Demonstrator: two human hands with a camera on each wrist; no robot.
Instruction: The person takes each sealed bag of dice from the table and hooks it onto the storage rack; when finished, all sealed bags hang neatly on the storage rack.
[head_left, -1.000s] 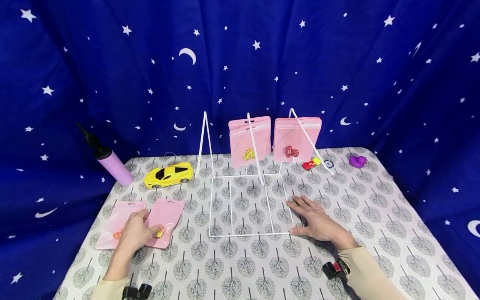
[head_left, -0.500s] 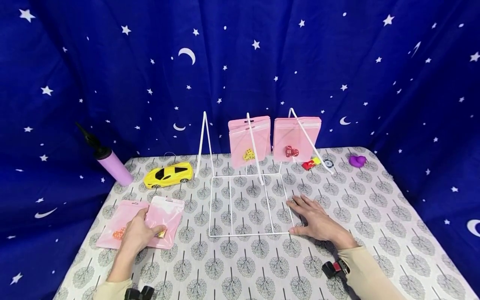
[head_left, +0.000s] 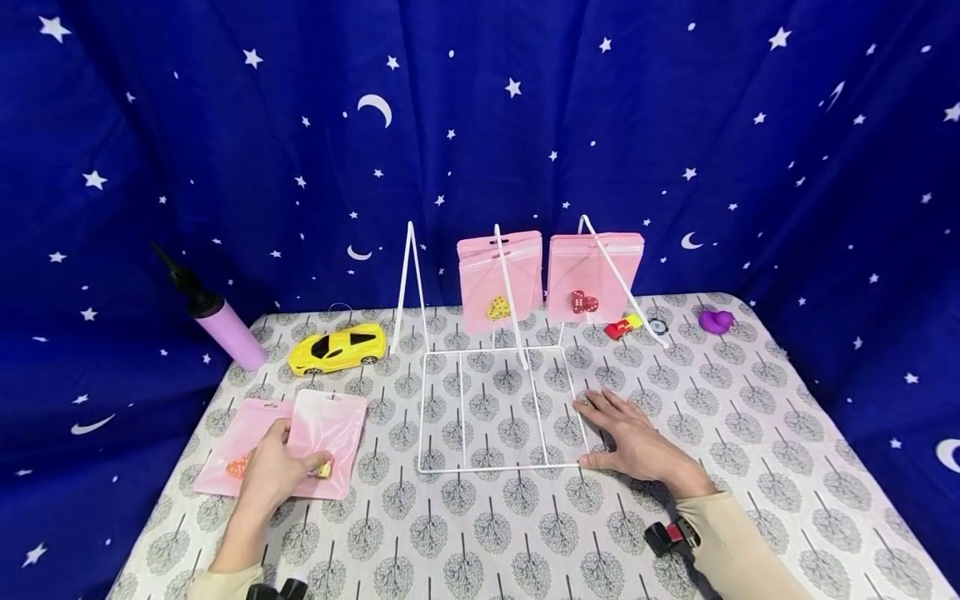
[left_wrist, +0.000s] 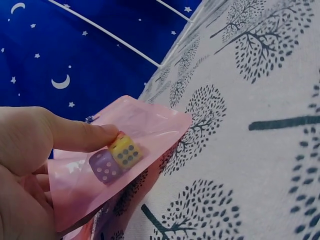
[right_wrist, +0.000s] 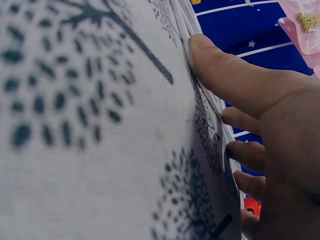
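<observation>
A: Biggest first, what have you got?

B: You have one blue curtain [head_left: 525, 142], one tree-print tablecloth [head_left: 420, 575] and one white wire rack [head_left: 495, 469] with three peaked arms. One purple pump [head_left: 228, 333] leans at far left. Hanging bags [head_left: 480, 283] form two groups, on the middle and right arms; their layers sit too close to count.

A: And your hands?

B: Your left hand [head_left: 277, 467] pinches one pink bag [head_left: 333, 425], thumb on top, other fingers behind. Your right hand [head_left: 637, 442] is spread, its thumb touching the rack's near right corner.

A: Where's your pinched bag, and which way does it point?

B: Left of the rack, just beside one flat bag [head_left: 251, 429]. Its long axis runs away from you, slotted end farthest, leaning slightly right.

A: Your smaller things?

B: One yellow car [head_left: 339, 350], one purple duck [head_left: 716, 322], one red-and-yellow car [head_left: 622, 327].

A: Does your left wrist view add anything?

B: It shows you one purple die [left_wrist: 105, 167] clearly beside one yellow die [left_wrist: 129, 152] in the pinched bag; from your head view, the purple one barely shows.
</observation>
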